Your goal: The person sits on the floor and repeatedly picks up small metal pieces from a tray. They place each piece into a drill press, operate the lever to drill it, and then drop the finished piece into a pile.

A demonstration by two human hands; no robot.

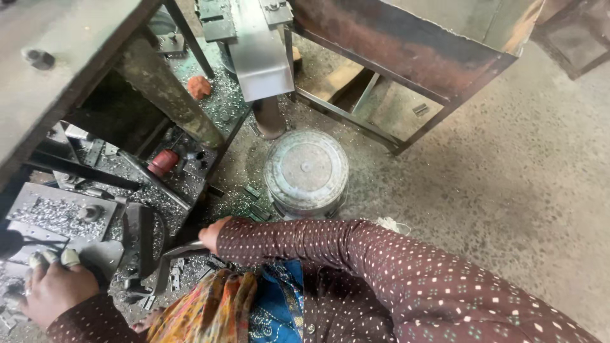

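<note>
Metal shavings cover a low machine counter (60, 216) at the left of a head-camera view that looks down on a person seated at a workshop press. The left hand (54, 289), lower left, is closed in a fist around a dark lever handle (16, 242) that juts in from the frame edge; pale tape or caps show on the fingertips. The right hand (213, 234) reaches across the body in a brown dotted sleeve (356, 260), and its fingers curl around a thin grey metal strip (184, 249) near the machine's base; how tightly they pinch it cannot be told, since the fingers are mostly hidden.

Judging from this, the work stands at the feeding step: one hand readies the lever while the other handles the strip beside the tooling. The next move would call for seating the strip squarely and keeping the fingers away from the die before any pull on the lever.

No packages, labels or signs are visible. An upturned round metal bucket (306, 171), grey and dented, stands on the concrete floor (508, 178) just beyond the right forearm. A red cylindrical knob (163, 162) sits among the machine parts, and an orange-red lump (199, 87) lies farther back among swarf. A rusty steel frame (406, 51) fills the top.
</note>
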